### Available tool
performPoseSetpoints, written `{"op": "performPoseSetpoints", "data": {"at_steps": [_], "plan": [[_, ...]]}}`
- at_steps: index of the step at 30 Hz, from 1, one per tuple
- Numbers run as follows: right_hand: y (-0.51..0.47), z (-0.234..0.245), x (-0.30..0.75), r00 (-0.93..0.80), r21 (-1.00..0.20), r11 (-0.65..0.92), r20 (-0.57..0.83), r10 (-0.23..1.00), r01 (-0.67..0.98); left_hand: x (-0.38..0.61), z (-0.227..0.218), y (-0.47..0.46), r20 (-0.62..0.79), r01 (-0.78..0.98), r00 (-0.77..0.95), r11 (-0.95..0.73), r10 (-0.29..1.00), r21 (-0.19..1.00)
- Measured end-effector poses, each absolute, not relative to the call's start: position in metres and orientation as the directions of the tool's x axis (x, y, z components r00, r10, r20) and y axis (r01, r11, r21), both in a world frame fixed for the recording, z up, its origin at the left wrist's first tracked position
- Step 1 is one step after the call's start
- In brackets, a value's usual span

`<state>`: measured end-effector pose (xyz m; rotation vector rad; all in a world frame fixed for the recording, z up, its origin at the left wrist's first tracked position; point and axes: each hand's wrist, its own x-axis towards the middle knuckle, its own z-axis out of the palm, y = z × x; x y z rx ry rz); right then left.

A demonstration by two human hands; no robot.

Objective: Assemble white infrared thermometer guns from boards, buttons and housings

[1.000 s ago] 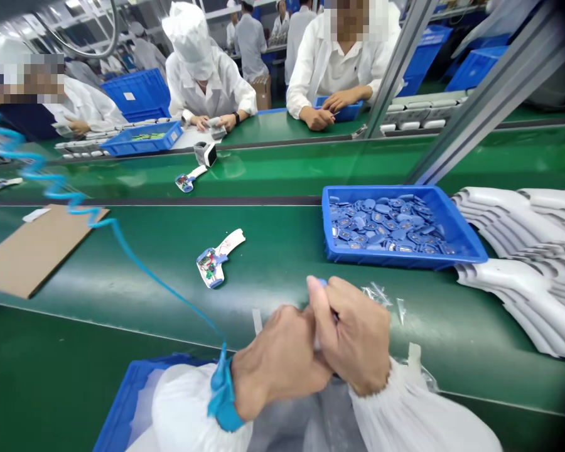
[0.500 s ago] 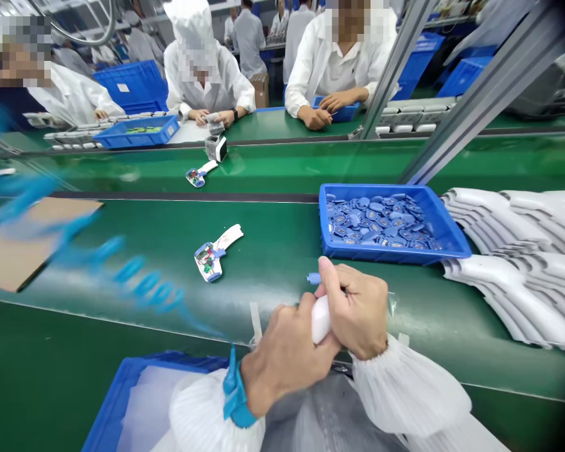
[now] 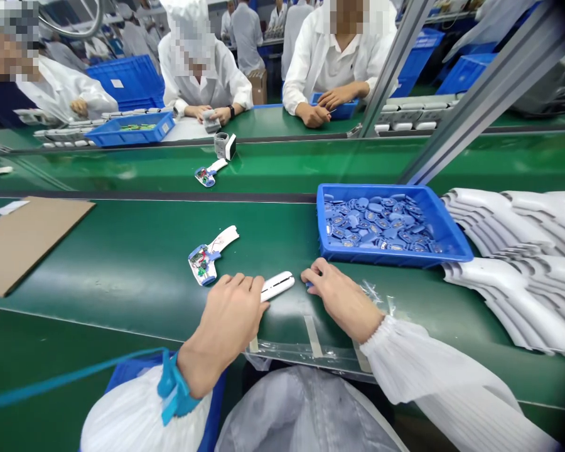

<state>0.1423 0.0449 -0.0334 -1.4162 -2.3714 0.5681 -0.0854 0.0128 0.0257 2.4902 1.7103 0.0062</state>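
1. Overall, the person's left hand (image 3: 230,320) and right hand (image 3: 341,292) were down on the green conveyor belt (image 3: 122,226), near each other but not touching.
2. Left hand: the fingers were pressed together and laid forward, with the tips touching one end of a slim white plastic part (image 3: 277,286). No pinch was observed.
3. Right hand: the fingers were curled downward, with the tips at a small blue piece (image 3: 307,284). Whether it was pinched could not be determined.
4. The slim white plastic part lay on the belt between the hands, slightly angled and nearer the left hand.
5. A blue wrist strap (image 3: 172,392) circled the left wrist, with a blue cord (image 3: 61,375) running off to the left.
6. A blue plastic tray (image 3: 395,257) of blue parts (image 3: 381,223) stood just beyond the right hand, with clear plastic film (image 3: 376,292) beside that hand.
7. An opened white housing with an exposed circuit board (image 3: 201,263) lay just beyond the left hand.
8. Stacked white casings (image 3: 513,301) lay to the right of the tray, and a cardboard sheet (image 3: 28,245) lay well to the left.
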Motion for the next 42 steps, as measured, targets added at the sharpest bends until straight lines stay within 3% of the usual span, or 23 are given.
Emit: {"op": "performPoseSetpoints", "data": {"at_steps": [2,5,7,10,13,16,18,20,24,28,30,35,38,42], "plan": [[0.042,-0.036,0.141,-0.440,-0.483,0.409,0.056,0.896,0.774,-0.085,0.024,0.020,-0.035,0.948,0.239,-0.225,0.970,0.226],[0.038,-0.040,0.145,-0.365,-0.485,0.342,0.049,0.930,0.805,-0.092,0.021,0.027,-0.057,0.799,0.060,-0.014,0.997,0.601],[0.036,-0.041,0.148,-0.287,-0.500,0.273,0.050,0.957,0.822,-0.096,0.019,0.028,-0.136,0.601,0.047,0.081,0.990,0.795],[0.033,-0.034,0.154,-0.215,-0.536,0.211,0.055,0.975,0.818,-0.091,0.019,0.026,-0.187,0.378,0.136,0.123,0.973,0.918],[0.028,-0.013,0.160,-0.158,-0.706,0.122,0.015,0.987,0.698,-0.076,0.029,0.022,-0.147,0.464,0.209,0.035,0.967,0.885],[0.024,0.017,0.161,-0.089,-0.947,-0.080,-0.113,0.990,0.310,-0.059,0.043,0.022,-0.056,0.653,0.281,-0.148,0.958,0.743],[0.023,0.034,0.157,-0.106,-0.987,-0.110,-0.122,0.987,0.119,-0.049,0.049,0.023,-0.004,0.689,0.332,-0.239,0.943,0.684],[0.023,0.045,0.150,-0.124,-0.998,-0.043,-0.050,0.991,0.056,-0.042,0.050,0.024,0.000,0.661,0.361,-0.256,0.932,0.706],[0.021,0.045,0.138,-0.100,-0.964,0.173,0.155,0.983,0.200,-0.034,0.046,0.025,-0.029,0.619,0.347,-0.206,0.937,0.758],[0.016,0.032,0.137,-0.136,-0.778,0.424,0.410,0.902,0.463,-0.033,0.045,0.029,-0.006,0.676,0.404,-0.295,0.915,0.675],[0.014,0.027,0.140,-0.182,-0.682,0.489,0.473,0.862,0.543,-0.034,0.047,0.033,-0.023,0.696,0.453,-0.338,0.891,0.634],[0.017,0.027,0.148,-0.297,-0.531,0.552,0.491,0.819,0.643,-0.035,0.048,0.038,-0.051,0.703,0.524,-0.398,0.850,0.590],[0.020,0.029,0.149,-0.337,-0.524,0.575,0.483,0.808,0.628,-0.033,0.043,0.038,0.031,0.699,0.527,-0.454,0.849,0.553],[0.020,0.023,0.146,-0.291,-0.556,0.534,0.468,0.834,0.637,-0.031,0.037,0.038,0.092,0.634,0.550,-0.487,0.830,0.600]]}}
